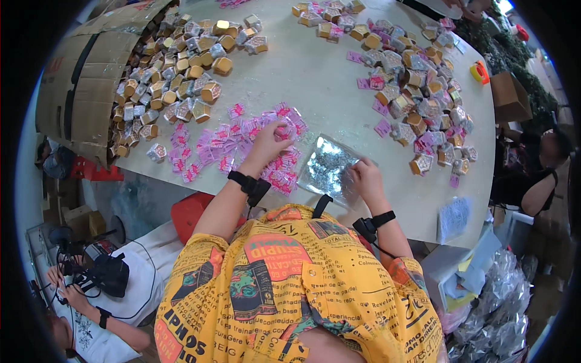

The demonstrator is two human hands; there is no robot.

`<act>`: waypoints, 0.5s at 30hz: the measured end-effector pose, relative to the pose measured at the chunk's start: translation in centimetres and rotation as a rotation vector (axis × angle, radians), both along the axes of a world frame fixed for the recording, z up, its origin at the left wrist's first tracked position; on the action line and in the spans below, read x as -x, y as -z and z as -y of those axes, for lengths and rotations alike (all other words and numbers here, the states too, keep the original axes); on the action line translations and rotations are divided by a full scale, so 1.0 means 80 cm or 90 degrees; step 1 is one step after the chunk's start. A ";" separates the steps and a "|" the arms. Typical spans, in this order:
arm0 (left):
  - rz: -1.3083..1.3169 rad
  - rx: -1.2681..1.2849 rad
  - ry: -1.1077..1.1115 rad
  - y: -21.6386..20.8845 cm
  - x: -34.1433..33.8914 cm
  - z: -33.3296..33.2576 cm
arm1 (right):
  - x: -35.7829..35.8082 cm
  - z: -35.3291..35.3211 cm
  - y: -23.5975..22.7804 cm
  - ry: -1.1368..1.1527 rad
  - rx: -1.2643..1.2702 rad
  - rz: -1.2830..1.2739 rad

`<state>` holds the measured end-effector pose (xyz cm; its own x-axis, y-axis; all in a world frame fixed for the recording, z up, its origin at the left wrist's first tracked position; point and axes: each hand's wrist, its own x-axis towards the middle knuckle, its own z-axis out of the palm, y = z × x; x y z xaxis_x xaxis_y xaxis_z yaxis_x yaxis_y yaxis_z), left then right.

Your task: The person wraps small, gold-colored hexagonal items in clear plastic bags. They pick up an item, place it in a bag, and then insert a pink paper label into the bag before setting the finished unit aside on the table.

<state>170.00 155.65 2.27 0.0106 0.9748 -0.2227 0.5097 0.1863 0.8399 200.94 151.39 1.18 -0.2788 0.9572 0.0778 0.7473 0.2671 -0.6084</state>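
Fingers (280, 129) of the left hand (267, 145) curl narrowly over pink tags (229, 140), those of the right hand (367, 179) bunch by the clear packet (327, 166) alongside, any grip unclear, seemingly mid tag-picking, the next move calling for one tag separated.

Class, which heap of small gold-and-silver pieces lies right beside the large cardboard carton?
The left heap, spread along the edge of the large carton. The right heap lies well apart from that carton, with pink cards among its pieces.
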 end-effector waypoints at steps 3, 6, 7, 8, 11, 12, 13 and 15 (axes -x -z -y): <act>0.121 0.019 -0.058 -0.011 -0.002 0.003 | 0.005 0.000 -0.021 -0.001 -0.053 0.010; 0.212 0.011 -0.078 -0.011 0.000 0.006 | 0.008 0.002 -0.025 0.017 -0.001 -0.034; 0.237 0.015 -0.084 -0.015 -0.001 0.009 | 0.012 0.004 -0.035 0.026 -0.006 -0.054; 0.260 0.018 -0.087 -0.019 -0.003 0.011 | 0.014 0.006 -0.040 0.034 -0.011 -0.073; 0.339 0.052 -0.103 -0.042 -0.015 0.014 | 0.013 0.004 -0.029 0.082 0.035 -0.201; 0.370 0.081 -0.117 -0.053 -0.023 0.018 | 0.011 0.003 -0.025 0.103 0.054 -0.235; 0.402 0.110 -0.133 -0.064 -0.031 0.022 | 0.009 0.003 -0.021 0.122 0.074 -0.270; 0.468 0.152 -0.141 -0.083 -0.046 0.026 | 0.005 0.004 -0.018 0.155 0.114 -0.317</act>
<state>173.72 153.58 8.88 0.0469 0.8984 -0.4367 -0.2285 0.4352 0.8709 200.51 151.08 2.62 -0.0204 0.9995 -0.0258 0.3863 -0.0159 -0.9222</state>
